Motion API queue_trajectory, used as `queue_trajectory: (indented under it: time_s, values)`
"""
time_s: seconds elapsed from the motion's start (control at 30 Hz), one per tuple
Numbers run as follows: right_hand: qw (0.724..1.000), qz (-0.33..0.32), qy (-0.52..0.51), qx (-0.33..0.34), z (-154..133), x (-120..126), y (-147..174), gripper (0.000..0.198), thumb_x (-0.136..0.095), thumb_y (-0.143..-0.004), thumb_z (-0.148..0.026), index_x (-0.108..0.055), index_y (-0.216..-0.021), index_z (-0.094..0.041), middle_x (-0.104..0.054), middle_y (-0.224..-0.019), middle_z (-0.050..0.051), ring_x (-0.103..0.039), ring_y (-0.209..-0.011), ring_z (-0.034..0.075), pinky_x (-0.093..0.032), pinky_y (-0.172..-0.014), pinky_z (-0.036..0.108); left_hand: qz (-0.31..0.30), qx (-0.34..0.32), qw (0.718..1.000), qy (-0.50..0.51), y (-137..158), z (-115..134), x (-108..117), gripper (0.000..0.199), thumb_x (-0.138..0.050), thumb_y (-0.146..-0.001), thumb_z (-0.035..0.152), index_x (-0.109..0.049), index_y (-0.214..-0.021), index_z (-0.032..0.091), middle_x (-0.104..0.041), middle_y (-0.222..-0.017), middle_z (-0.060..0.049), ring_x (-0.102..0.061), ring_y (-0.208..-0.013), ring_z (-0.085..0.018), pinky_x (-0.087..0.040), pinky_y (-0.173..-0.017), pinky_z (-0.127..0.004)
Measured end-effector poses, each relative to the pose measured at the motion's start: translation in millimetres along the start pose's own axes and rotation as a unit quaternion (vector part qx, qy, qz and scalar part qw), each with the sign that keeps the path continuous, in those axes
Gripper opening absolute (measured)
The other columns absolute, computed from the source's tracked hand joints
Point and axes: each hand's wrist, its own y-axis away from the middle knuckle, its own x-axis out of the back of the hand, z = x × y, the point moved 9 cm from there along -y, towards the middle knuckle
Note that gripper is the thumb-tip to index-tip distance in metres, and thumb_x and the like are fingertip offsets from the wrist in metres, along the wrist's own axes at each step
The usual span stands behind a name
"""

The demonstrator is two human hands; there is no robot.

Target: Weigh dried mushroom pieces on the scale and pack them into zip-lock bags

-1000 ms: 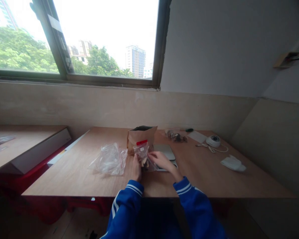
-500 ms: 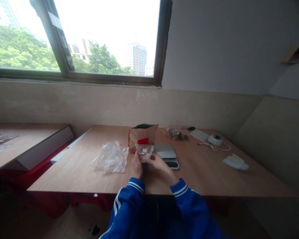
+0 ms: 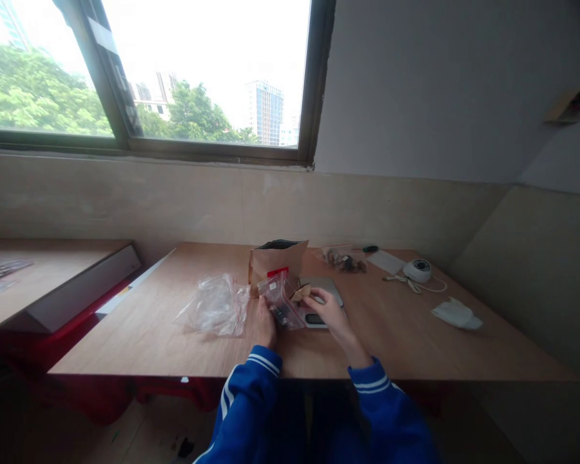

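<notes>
My left hand [image 3: 267, 325] is closed on the left side of a clear zip bag [image 3: 281, 298], which has a small white label and dark pieces near its bottom. Between the fingertips of my right hand [image 3: 326, 310] is a flat tan piece [image 3: 300, 293], close to the bag's right edge; I cannot tell exactly what it is. Just behind the bag stands an open brown paper pouch [image 3: 275, 260] with a red label. A flat scale [image 3: 336, 291] with a small display lies partly hidden under my right hand.
A heap of clear plastic bags [image 3: 215, 306] lies at the left on the wooden table [image 3: 149, 341]. Toward the back right are a bag of brown pieces [image 3: 342, 259], a white dome camera [image 3: 417, 270] with its cable, and a crumpled white item [image 3: 457, 314]. A wall stands behind.
My right hand has moved right, off the bag, and now has the tan piece in its fingers. The zip bag is tilted, with dark pieces showing low in it.
</notes>
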Motion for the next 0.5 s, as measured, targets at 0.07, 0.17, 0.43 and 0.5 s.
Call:
queue_trajectory:
  time_s: [0.07, 0.17, 0.43, 0.5]
  values:
    - [0.999, 0.022, -0.018, 0.023, -15.2, 8.1, -2.1, 0.035, -0.072, -0.065, -0.042, -0.065, -0.088, -0.017, -0.068, -0.096, 0.009, -0.065, -0.089, 0.025, -0.055, -0.078, 0.040, -0.002, -0.005, 1.000, 0.002, -1.6, -2.7, 0.7, 0.054, -0.034, -0.087, 0.053, -0.065, -0.100, 0.011, -0.070, -0.098, -0.012, -0.065, -0.092, -0.019, -0.047, -0.087, -0.033]
    - [0.994, 0.060, 0.001, 0.096, -52.7, 12.0, -14.3, 0.031, -0.070, -0.068, -0.041, -0.063, -0.088, -0.018, -0.069, -0.094, 0.008, -0.066, -0.087, 0.024, -0.054, -0.080, 0.039, -0.001, 0.002, 1.000, 0.007, -1.7, -5.1, 1.1, 0.056, -0.034, -0.086, 0.056, -0.066, -0.094, 0.011, -0.070, -0.092, -0.011, -0.065, -0.086, -0.019, -0.048, -0.084, -0.031]
    - [0.906, 0.089, 0.245, 0.334, -137.5, -42.3, -56.5, 0.013, -0.052, -0.086, -0.026, -0.058, -0.094, -0.019, -0.062, -0.099, 0.009, -0.060, -0.095, 0.020, -0.049, -0.087, 0.034, 0.000, 0.034, 0.999, 0.001, 3.3, -1.2, -0.6, 0.059, -0.033, -0.084, 0.060, -0.066, -0.091, 0.012, -0.071, -0.087, -0.011, -0.066, -0.080, -0.019, -0.049, -0.077, -0.030]
    - [0.883, 0.054, 0.299, 0.357, -135.2, -60.6, -62.4, 0.013, -0.047, -0.088, -0.021, -0.059, -0.094, -0.019, -0.060, -0.101, 0.009, -0.057, -0.099, 0.021, -0.046, -0.090, 0.034, -0.006, 0.030, 1.000, 0.001, 3.4, 0.2, -1.4, 0.058, -0.032, -0.085, 0.058, -0.066, -0.087, 0.012, -0.071, -0.083, -0.010, -0.066, -0.076, -0.019, -0.049, -0.077, -0.031]
